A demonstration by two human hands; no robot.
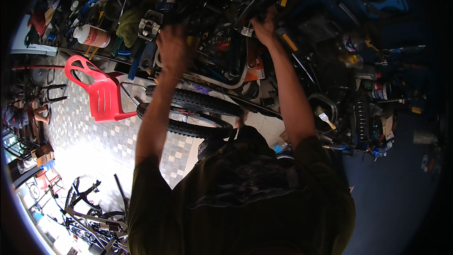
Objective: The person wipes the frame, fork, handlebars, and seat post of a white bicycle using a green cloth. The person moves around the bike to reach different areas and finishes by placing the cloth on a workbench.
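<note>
My left hand (174, 45) reaches over the cluttered workbench, smeared by motion, so its fingers do not show clearly. Just left of it sits a silvery finned metal block (149, 26). At the far middle of the bench, my right hand (265, 28) appears curled against a long black part (255, 4) that slants up to the right; its exact kind is lost in shadow. A white label (247, 31) shows beside my right thumb. Below that hand lie a curved grey metal bar (245, 73) and an orange box (260, 68).
Two knobby bicycle tyres (203, 101) stand below the bench edge, close to my body. A red plastic chair (104, 95) is at left. On the bench are a white bottle (92, 36), green cloth (128, 27) and a brush (326, 120). Bicycles (87, 217) stand lower left.
</note>
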